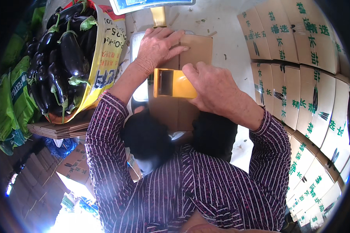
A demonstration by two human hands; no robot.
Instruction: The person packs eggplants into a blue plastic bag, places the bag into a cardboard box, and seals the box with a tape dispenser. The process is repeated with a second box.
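In front of me a brown cardboard box (196, 49) lies with two flaps meeting along a centre seam. My left hand (162, 46) rests flat over its far left part, fingers spread across the seam. A yellow tape dispenser (179, 83) is gripped in my right hand (211, 84), held over the middle of the box. Whether the dispenser touches the cardboard I cannot tell. Under and beside the box shows the pale metal platform of a scale (140, 87), its post (158, 17) rising at the far side to a blue display head (151, 4).
An open printed sack (109, 55) of dark eggplants (73, 54) stands at left, by flattened cardboard sheets (59, 129) and green plastic bags (20, 96). Printed cartons (315, 84) are stacked along the right. Small scraps litter the pale floor (229, 32). Another carton (75, 163) sits lower left.
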